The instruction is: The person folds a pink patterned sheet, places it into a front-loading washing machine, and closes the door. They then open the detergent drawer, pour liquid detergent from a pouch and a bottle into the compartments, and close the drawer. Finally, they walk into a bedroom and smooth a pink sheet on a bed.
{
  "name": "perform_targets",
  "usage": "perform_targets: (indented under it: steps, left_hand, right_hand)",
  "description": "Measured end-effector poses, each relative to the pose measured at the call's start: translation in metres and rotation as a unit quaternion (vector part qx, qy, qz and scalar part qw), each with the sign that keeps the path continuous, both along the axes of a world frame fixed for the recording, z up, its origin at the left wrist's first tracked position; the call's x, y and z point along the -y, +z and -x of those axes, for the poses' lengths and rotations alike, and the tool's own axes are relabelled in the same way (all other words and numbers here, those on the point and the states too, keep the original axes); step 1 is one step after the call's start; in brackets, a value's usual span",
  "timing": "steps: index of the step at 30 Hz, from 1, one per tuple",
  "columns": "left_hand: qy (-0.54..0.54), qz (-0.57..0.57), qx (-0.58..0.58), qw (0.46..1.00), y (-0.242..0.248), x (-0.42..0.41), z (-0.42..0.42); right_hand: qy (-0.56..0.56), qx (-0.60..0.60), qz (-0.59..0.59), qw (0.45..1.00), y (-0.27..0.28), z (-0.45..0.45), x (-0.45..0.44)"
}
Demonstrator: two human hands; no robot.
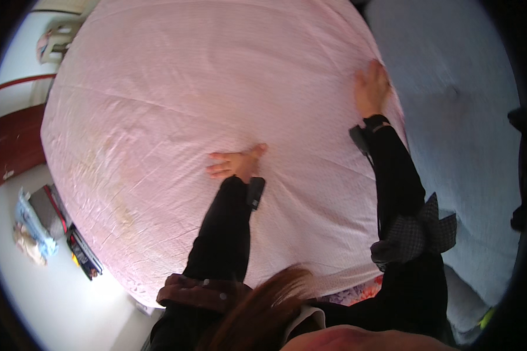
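Observation:
A pink fitted sheet (290, 57) covers a mattress that fills most of the view. My left hand (236, 165) lies palm down near its middle, fingers spread, with creases running out from it. At the sheet's right edge, my right hand (372, 90) rests on the fabric, its fingers somewhat blurred and pointing away from me. I see no cloth pinched in either hand. Pale yellowish stains (120, 215) mark the wrinkled left part of the sheet.
A blue-grey padded surface (456, 131) borders the bed on the right. To the left, on the pale floor, are a grey storage box (48, 208), light blue cloth (35, 223) and a plastic stool (59, 46). Patterned fabric (355, 295) shows under the sheet's near edge.

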State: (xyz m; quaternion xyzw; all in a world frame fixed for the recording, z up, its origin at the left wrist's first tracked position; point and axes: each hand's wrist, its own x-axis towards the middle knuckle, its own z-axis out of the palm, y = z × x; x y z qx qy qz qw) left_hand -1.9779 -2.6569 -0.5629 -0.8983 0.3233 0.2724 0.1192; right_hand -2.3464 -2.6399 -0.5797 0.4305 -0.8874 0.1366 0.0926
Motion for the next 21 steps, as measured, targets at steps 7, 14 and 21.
perform_targets:
  steps: [7, 14, 21]
  left_hand:
    - [0.055, -0.070, -0.008, 0.996, 0.016, 0.005, 0.019]
    - [0.052, -0.047, -0.021, 0.997, -0.006, 0.000, 0.005]
    - [-0.026, -0.052, 0.022, 0.998, -0.012, -0.010, 0.000]
  right_hand:
    - [-0.042, 0.302, -0.140, 0.942, -0.004, 0.102, 0.056]
    - [-0.029, 0.362, 0.029, 0.931, 0.035, 0.023, 0.048]
    - [0.229, -0.039, 0.009, 0.973, 0.034, 0.003, 0.134]
